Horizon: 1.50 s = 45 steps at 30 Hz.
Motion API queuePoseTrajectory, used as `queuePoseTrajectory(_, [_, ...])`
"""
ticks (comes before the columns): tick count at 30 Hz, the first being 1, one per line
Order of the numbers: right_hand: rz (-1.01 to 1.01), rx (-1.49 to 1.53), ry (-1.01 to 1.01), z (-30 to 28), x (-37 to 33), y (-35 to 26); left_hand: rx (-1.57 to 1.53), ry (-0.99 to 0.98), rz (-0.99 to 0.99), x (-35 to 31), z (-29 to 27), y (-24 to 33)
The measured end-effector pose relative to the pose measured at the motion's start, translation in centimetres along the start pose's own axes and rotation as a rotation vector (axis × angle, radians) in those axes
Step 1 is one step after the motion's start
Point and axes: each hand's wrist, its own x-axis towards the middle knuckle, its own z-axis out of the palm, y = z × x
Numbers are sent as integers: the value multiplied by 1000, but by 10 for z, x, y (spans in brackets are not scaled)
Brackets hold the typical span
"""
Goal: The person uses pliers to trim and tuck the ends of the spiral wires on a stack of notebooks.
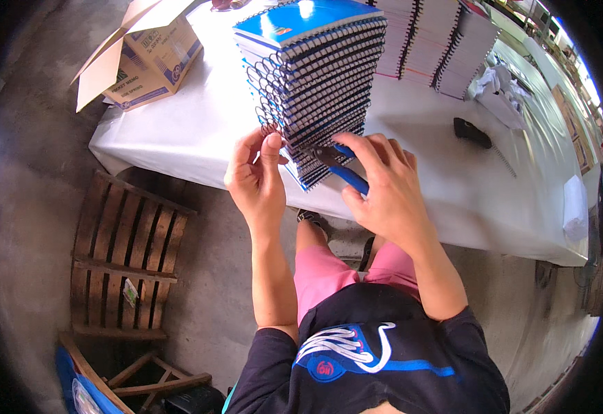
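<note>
Pinching coil [268, 129] with left hand [256, 176], right hand [387, 193] clasped round blue-handled cutters [348, 176]; notebooks [329, 76] already spiral-bound, protruding ends [254, 77] seemingly untrimmed

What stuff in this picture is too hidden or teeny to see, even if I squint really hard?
All in the head view:
What's between the left hand's fingertips: its thumb and fingers cover it.
Whether the pliers bite a wire: tips too small and dark against the coils.
Inside the cardboard box: sides and flaps hide it.
Far parts of the books behind: cut off by the upper edge.
</note>
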Motion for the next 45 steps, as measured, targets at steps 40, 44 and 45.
queuePoseTrajectory(40, [35, -105, 94, 3, 11, 2, -245, -83, -112, -7, -10, -1])
queuePoseTrajectory(44, [2, -131, 119, 12, 13, 3, -230, -69, -112, -7, -8, 1])
queuePoseTrajectory(45, [3, -129, 115, 12, 14, 3, -234, -73, -112, -7, -8, 0])
